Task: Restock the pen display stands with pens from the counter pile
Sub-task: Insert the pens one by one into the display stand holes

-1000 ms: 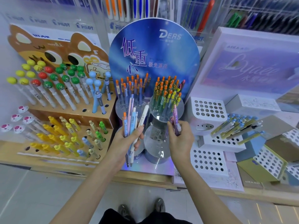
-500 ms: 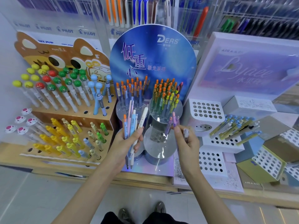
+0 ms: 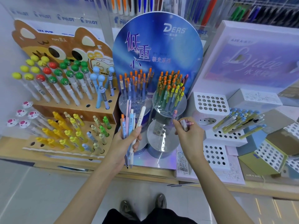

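Far left of frame: bear stand (image 3: 68,109), pretty well stocked. Just left of centre, left hand (image 3: 124,143) curled round a bunch (image 3: 130,122) of pastel pens, tips down, caps fanning up. Dead centre, clear stand (image 3: 157,46) with round tiers; lower disc (image 3: 163,139) mostly bare, looks like the target. Right of that, right hand (image 3: 190,135) pinching a purple pen (image 3: 174,115) between thumb and forefinger, a spare (image 3: 186,124) tucked under the other fingers. Purple pen near upright, top leaning slightly right, poking up above the fingertips, with the disc's holes below and a touch left. Way closer to the right hand, so probably just a short drop along its own axis. Far right: white stand (image 3: 210,105), plenty of holes free.
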### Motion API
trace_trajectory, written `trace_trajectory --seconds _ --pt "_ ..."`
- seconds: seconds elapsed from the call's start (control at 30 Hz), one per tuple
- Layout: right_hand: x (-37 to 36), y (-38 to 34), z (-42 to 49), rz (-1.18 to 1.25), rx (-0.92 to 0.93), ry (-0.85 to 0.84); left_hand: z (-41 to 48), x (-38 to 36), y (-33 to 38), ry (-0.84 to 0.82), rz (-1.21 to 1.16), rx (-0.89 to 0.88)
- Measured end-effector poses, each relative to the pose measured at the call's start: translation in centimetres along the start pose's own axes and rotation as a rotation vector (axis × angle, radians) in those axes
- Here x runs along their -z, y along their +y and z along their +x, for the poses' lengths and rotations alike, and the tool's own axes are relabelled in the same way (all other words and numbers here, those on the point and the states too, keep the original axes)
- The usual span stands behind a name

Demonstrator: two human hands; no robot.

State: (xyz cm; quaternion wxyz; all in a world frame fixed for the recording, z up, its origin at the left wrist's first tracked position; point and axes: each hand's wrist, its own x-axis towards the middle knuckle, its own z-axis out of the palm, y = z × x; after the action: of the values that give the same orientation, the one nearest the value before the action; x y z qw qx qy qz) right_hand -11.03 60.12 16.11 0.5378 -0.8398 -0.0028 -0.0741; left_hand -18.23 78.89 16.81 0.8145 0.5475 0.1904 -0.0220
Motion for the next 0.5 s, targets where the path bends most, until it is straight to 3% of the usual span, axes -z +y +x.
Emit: trace_trajectory --seconds 0.5 --pt "-0.5 -0.4 0.4 -0.057 -0.047 0.046 1.0 1.2 0.4 -0.011 0.021 0.026"
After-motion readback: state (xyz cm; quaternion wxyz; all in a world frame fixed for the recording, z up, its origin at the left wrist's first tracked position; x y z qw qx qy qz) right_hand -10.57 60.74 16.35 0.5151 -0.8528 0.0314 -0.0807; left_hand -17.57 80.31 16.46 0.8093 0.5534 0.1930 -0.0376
